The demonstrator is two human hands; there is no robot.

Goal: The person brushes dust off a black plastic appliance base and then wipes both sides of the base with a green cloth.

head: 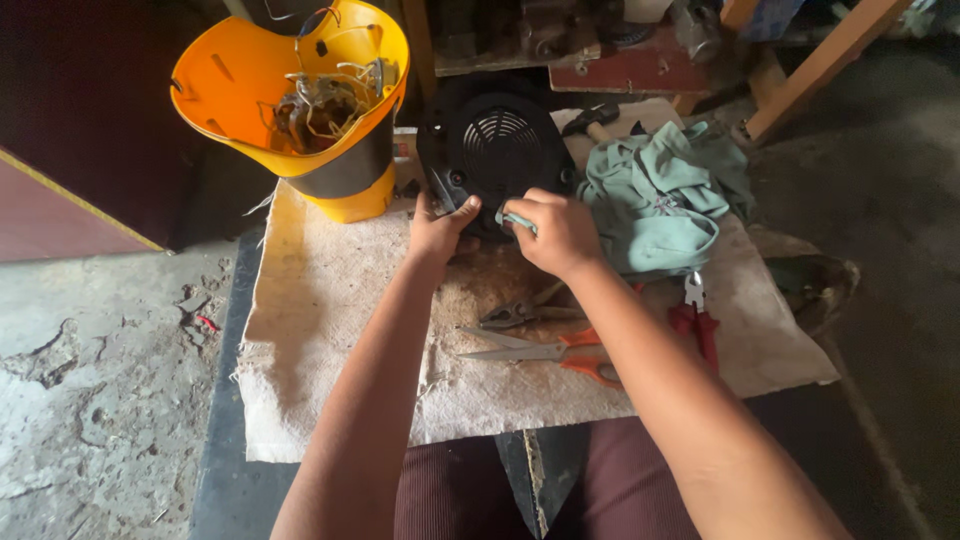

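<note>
A round black appliance base (495,150) with a circular vent grille stands tilted on a worn cloth-covered board (330,330). My left hand (438,230) grips its lower left edge, thumb against the housing. My right hand (555,232) is closed around a thin pale green-handled tool (516,219) whose tip meets the lower edge of the black base. An orange plastic appliance body (300,100), open at the top with wires and a motor inside, stands at the back left.
A crumpled green cloth (660,200) lies right of the base. Orange-handled scissors (545,352), dark pliers (520,313) and red-handled pliers (697,322) lie on the board near my right forearm. A hammer (592,122) lies behind. Cluttered wooden shelf at the back.
</note>
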